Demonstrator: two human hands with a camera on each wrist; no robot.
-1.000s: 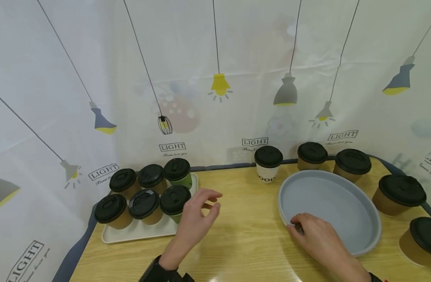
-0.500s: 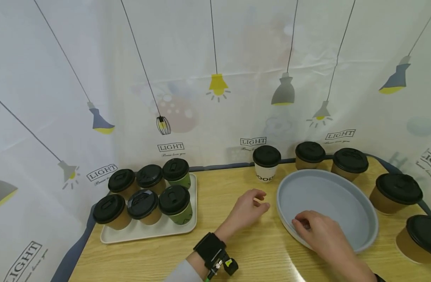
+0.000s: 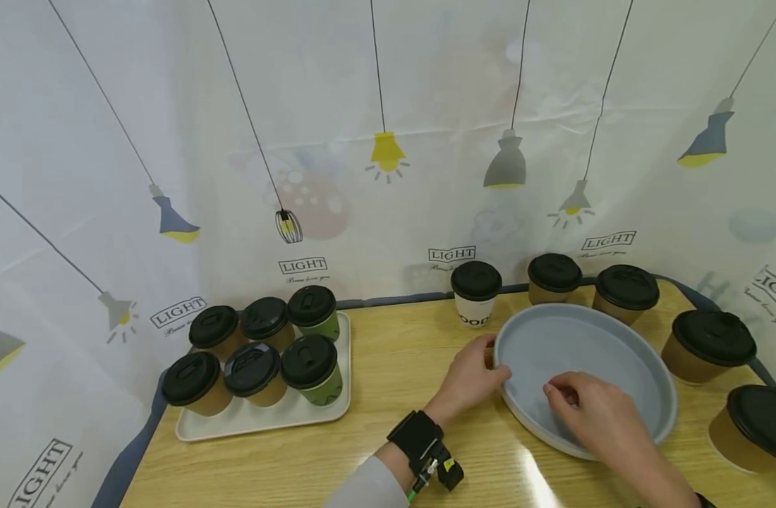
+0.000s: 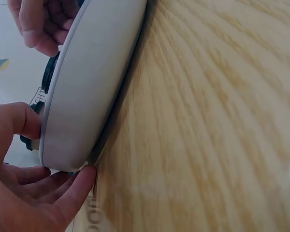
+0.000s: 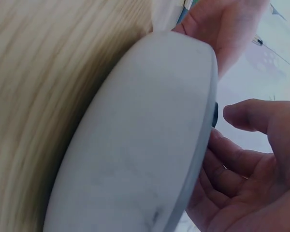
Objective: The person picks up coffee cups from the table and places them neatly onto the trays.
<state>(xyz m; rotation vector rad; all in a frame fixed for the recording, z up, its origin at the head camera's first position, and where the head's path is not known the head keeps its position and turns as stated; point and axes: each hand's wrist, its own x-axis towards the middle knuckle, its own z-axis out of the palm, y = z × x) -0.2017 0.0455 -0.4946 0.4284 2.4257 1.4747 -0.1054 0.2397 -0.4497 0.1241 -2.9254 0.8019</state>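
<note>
We see the round grey tray (image 3: pixel 553 346) lying flat on the wooden table (image 3: pixel 401 353), toward four o'clock from the middle of the head view. At the tray's nine o'clock, the left hand (image 3: pixel 467 381) grasps its edge, thumb at the rim and fingers against the side and underside (the left wrist view shows this best). Over the tray's six o'clock hangs the right hand (image 3: pixel 600 409), its fingers loosely bent and gripping nothing; we cannot tell whether they touch the tray.

Round the tray we find a white cup (image 3: pixel 475 307) with a black lid at ten o'clock and four brown cups (image 3: pixel 695 367), also black-lidded, from twelve to nearly four o'clock. Well apart at nine o'clock, a white rectangular tray (image 3: pixel 255 421) bears six lidded cups (image 3: pixel 324 384), four brown and two green.
</note>
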